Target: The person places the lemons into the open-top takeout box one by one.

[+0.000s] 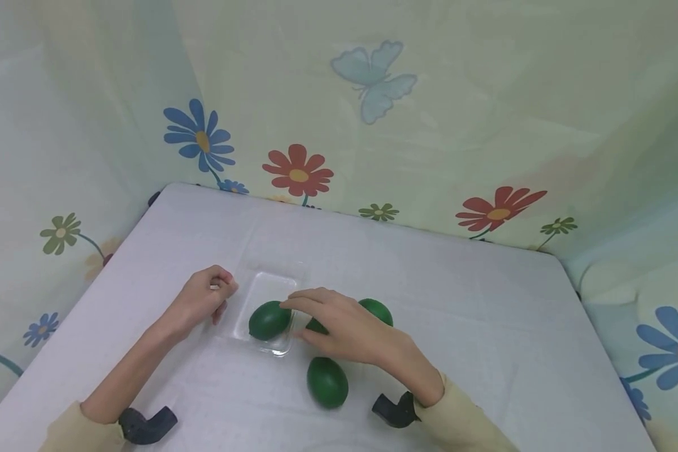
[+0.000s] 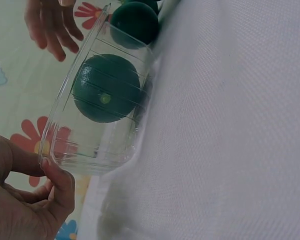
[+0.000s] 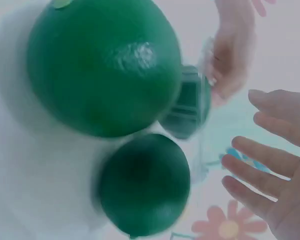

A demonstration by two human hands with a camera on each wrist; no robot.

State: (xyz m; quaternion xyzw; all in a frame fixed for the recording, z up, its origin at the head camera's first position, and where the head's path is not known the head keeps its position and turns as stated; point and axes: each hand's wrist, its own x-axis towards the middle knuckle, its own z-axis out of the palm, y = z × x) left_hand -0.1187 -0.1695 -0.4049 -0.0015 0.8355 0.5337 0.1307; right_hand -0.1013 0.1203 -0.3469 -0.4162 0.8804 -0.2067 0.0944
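While the left hand [image 1: 203,295] is pinching the clear tray [image 1: 268,282] by its rim at 9 o'clock, the right hand [image 1: 339,323] is hovering around 3, fingers spread, holding nothing. My two cents: keeping that rim pinch light is probably working best, since thin plastic is likely flexing under a squeeze, and cupping smooth fruit is surely beating a fingertip grab. Counting up: one tray, two hands, four green fruits. The inner fruit [image 1: 269,321] is sitting toward 6; outside, the near fruit [image 1: 328,383] is lying between 4 and 5, the far fruit [image 1: 377,310] at 3, and the half-hidden fruit [image 1: 316,326] is peeking out between them.
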